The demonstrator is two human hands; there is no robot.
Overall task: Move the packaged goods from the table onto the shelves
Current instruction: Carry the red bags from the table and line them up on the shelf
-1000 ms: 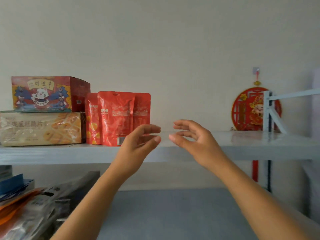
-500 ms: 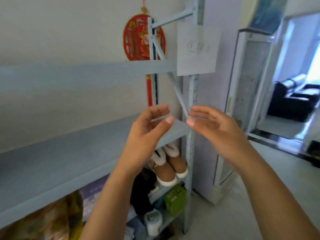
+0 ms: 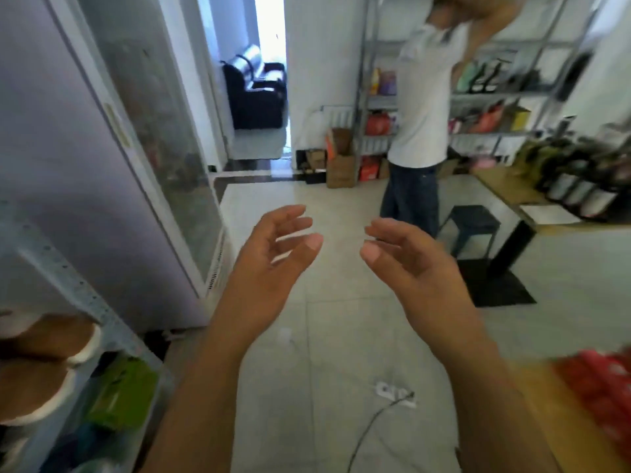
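Observation:
My left hand [image 3: 273, 254] and my right hand [image 3: 406, 257] hover side by side over the tiled floor, palms facing each other, fingers relaxed and holding nothing. Red packaged goods [image 3: 604, 390] lie blurred on a wooden table [image 3: 553, 411] at the lower right edge, below and right of my right hand. The grey shelf unit [image 3: 78, 295] runs along the left edge, with brown slippers and a green box on its lower levels.
A tall glass-door cabinet [image 3: 153, 148] stands at left. A person in a white shirt [image 3: 423, 97] stands ahead by far shelves of goods. A black stool [image 3: 473, 220], a table with dark bottles [image 3: 580, 186] and a floor cable [image 3: 379, 418] lie around.
The view has swung right, from the shelf with red pouches to the open room. Both hands stay raised and empty, and have spread further apart.

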